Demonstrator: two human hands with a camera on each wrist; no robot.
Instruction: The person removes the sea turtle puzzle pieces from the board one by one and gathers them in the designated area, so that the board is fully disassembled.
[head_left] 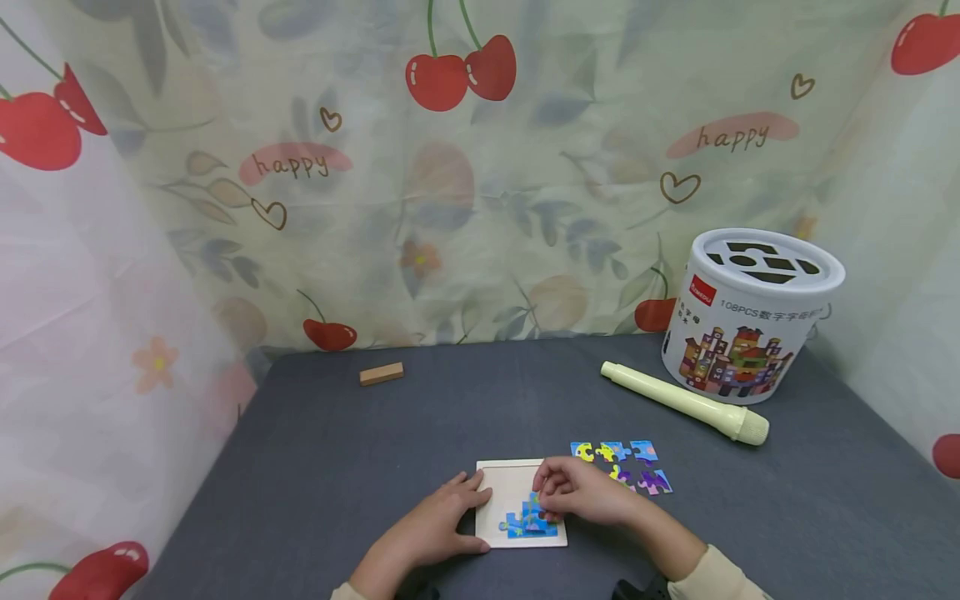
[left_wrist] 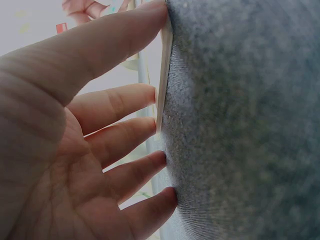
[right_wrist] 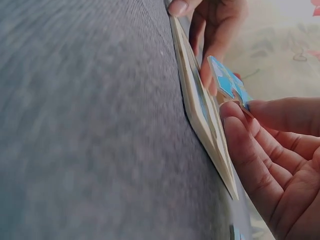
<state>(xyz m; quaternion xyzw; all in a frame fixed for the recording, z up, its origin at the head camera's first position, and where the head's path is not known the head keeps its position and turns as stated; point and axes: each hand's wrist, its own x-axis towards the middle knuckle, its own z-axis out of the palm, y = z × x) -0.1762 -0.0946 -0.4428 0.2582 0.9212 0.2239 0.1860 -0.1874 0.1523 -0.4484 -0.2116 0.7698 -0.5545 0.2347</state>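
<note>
The puzzle tray [head_left: 495,487], a shallow light-wood panel with a raised rim, lies flat on the bench [head_left: 465,408] at the lower centre of the head frame. The left hand [head_left: 442,518] is positioned at the tray's left side. Its fingers are extended and spread, not clenched; the thumb touches the lower left corner, and at least two fingertips touch the left edge.

The right hand [head_left: 585,493] is over the right half of the tray. Its fingers grasp one blue jigsaw piece [right_wrist: 227,80], pinched between thumb and fingertips. In the right wrist view, the piece is tilted relative to the tray; contact between the two cannot be determined.

A group of blue jigsaw pieces [head_left: 517,527] sits in the lower right part of the tray. Loose jigsaw pieces [head_left: 643,451], coloured blue, yellow and purple, lie on the bench just right of the tray.

A pale yellow toy microphone [head_left: 675,397] lies diagonally at the right of the frame, beside a white lidded bucket [head_left: 738,321]. A small wooden block [head_left: 382,374] lies near the bench's far edge, left of centre.
</note>
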